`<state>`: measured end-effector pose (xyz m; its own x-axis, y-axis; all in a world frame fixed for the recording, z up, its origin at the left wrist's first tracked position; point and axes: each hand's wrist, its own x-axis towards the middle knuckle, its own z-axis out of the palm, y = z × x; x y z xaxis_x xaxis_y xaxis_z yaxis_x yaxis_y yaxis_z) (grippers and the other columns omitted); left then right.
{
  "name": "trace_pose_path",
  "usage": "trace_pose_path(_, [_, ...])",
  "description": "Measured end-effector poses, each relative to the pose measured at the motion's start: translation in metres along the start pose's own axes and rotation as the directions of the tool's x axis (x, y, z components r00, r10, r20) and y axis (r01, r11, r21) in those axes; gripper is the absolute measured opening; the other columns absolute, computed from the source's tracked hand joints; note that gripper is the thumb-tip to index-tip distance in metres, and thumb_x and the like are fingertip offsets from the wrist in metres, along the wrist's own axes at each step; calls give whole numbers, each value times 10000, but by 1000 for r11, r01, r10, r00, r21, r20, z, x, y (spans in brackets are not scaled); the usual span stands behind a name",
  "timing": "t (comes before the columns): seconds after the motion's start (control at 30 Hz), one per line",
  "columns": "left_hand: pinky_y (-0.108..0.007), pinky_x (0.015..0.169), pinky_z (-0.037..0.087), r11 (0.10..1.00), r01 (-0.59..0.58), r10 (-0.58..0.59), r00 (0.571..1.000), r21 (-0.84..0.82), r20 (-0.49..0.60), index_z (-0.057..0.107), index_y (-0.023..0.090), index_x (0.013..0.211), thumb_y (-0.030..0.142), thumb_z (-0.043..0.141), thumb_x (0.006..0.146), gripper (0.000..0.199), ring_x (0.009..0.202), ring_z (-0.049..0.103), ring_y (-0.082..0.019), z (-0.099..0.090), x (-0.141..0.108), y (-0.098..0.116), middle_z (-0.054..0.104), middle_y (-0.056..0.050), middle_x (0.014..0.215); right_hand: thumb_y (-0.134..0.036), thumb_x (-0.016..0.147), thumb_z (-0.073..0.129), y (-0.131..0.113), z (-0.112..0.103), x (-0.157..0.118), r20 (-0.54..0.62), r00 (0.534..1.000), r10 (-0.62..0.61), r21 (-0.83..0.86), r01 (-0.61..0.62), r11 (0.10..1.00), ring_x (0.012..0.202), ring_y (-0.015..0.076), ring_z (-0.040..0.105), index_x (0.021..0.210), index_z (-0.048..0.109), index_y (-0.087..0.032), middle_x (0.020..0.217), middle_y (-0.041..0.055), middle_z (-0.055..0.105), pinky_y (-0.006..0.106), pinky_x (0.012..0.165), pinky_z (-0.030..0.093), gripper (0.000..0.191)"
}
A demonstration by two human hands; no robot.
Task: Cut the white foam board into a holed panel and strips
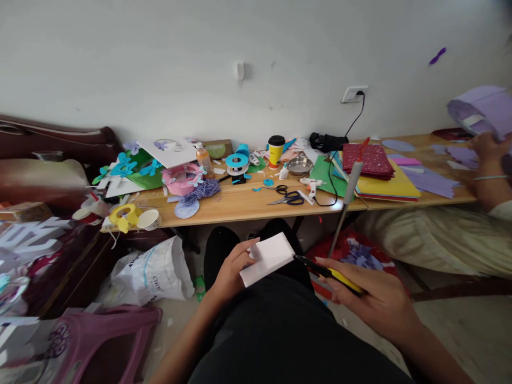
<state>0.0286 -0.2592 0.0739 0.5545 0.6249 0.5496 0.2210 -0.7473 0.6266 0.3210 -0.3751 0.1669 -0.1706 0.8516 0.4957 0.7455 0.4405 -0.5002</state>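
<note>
Over my lap, my left hand point(233, 269) holds a folded white paper piece point(267, 257) by its left side, fingers wrapped on it. My right hand point(368, 293) is closed around a yellow and black tool point(344, 281), whose dark tip meets the right edge of the paper. Whether the tip is a blade or a jaw is too small to tell. On the table point(240, 210) beyond lie two pairs of scissors point(292, 198), a white glue gun point(313, 186) and a small white bottle point(284, 172).
A yellow cup point(276, 152) stands at the table's back. Colored sheets point(384, 186) are stacked right, beside an upright grey rod point(352, 184). A person's hand point(490, 152) holds purple paper at far right. A pink stool point(108, 330) and white bag point(160, 274) are left.
</note>
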Motion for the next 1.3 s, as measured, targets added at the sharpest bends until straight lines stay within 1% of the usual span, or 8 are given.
trace_pose_path(0.23, [-422, 956, 538, 1000, -14, 14, 1000, 8, 9, 598, 198, 919, 164, 646, 881, 70, 1270, 561, -257, -3, 2, 4, 535, -155, 1435, -285, 968, 566, 0, 2, 2, -4, 1000, 9, 8, -9, 1000, 690, 114, 740, 1239, 651, -281, 966, -23, 783, 208, 690, 595, 284])
trace_pose_path(0.43, [-405, 957, 549, 993, -58, 56, 998, 105, 25, 629, 188, 934, 214, 618, 911, 36, 1262, 578, -272, -8, 7, 10, 560, -174, 1404, -285, 961, 577, -5, 0, 3, 4, 999, 40, 26, -40, 999, 669, 113, 739, 1222, 664, -275, 935, -24, 786, 205, 693, 602, 275])
trace_pose_path(0.57, [-412, 958, 547, 983, -71, 73, 997, 171, -4, 631, 191, 913, 203, 567, 942, 72, 1234, 601, -260, -8, 8, 10, 581, -160, 1396, -258, 945, 590, -9, -3, 7, 2, 1000, 26, 12, -26, 1000, 733, 136, 755, 1203, 680, -259, 975, -8, 786, 204, 689, 611, 273])
trace_pose_path(0.67, [-443, 980, 534, 977, -57, 54, 998, 203, 20, 623, 192, 900, 176, 524, 959, 116, 1246, 595, -255, -9, 8, 12, 594, -154, 1386, -228, 931, 589, -12, -6, 13, -6, 1000, -24, -9, 24, 1000, 802, 161, 763, 1175, 700, -240, 1023, 14, 782, 204, 683, 616, 269])
trace_pose_path(0.83, [-432, 962, 543, 986, -8, 6, 1000, 166, 16, 630, 200, 902, 202, 554, 952, 91, 1232, 603, -249, -8, 9, 17, 601, -154, 1375, -233, 926, 575, -15, -7, 17, -4, 1000, -17, -11, 17, 1000, 764, 163, 763, 1158, 720, -255, 991, 12, 786, 205, 670, 620, 274])
trace_pose_path(0.97, [-417, 923, 555, 991, -28, 30, 1000, 128, -10, 619, 188, 878, 206, 606, 929, 56, 1211, 612, -251, -5, 10, 20, 599, -186, 1363, -235, 926, 577, -14, -5, 14, 5, 1000, -1, 0, 1, 1000, 776, 157, 762, 1169, 717, -255, 1004, 11, 785, 190, 669, 613, 281])
trace_pose_path(1.1, [-428, 955, 538, 994, -28, 28, 1000, 106, 3, 620, 188, 900, 216, 594, 936, 52, 1233, 599, -256, -2, 9, 22, 594, -194, 1363, -241, 932, 579, -13, -1, 10, 7, 1000, 29, 12, -29, 999, 776, 145, 760, 1177, 703, -250, 1009, 3, 784, 187, 694, 609, 274])
trace_pose_path(1.3, [-457, 949, 533, 983, -38, 37, 999, 177, 11, 626, 192, 925, 213, 586, 935, 46, 1226, 597, -278, 0, 5, 20, 597, -180, 1361, -249, 940, 571, -7, 3, 6, 33, 998, 49, -15, -48, 999, 865, 159, 758, 1203, 685, -244, 1064, 16, 773, 204, 758, 611, 287])
